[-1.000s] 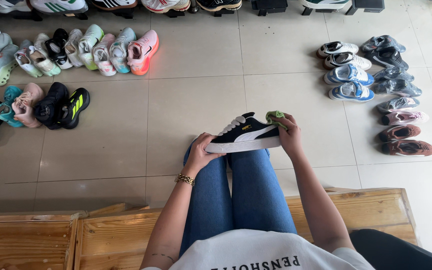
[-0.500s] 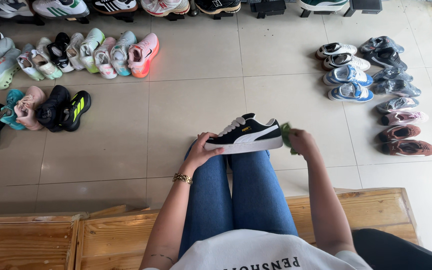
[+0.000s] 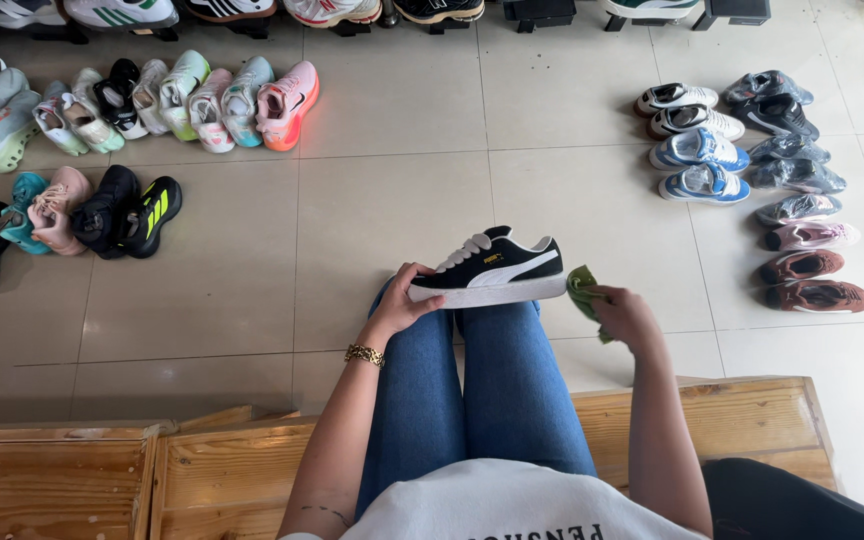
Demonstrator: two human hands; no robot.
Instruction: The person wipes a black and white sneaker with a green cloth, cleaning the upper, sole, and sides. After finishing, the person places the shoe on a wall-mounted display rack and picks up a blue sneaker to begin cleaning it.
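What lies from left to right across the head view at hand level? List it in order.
black shoe with neon stripes → left hand → black-and-white sneaker → green cloth → right hand → brown shoes

No packages, labels, signs, screens

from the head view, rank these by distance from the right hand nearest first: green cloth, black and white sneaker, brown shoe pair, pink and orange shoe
1. green cloth, held in the right hand
2. black and white sneaker, just left, on the knees
3. brown shoe pair, on the floor to the right
4. pink and orange shoe, far upper left
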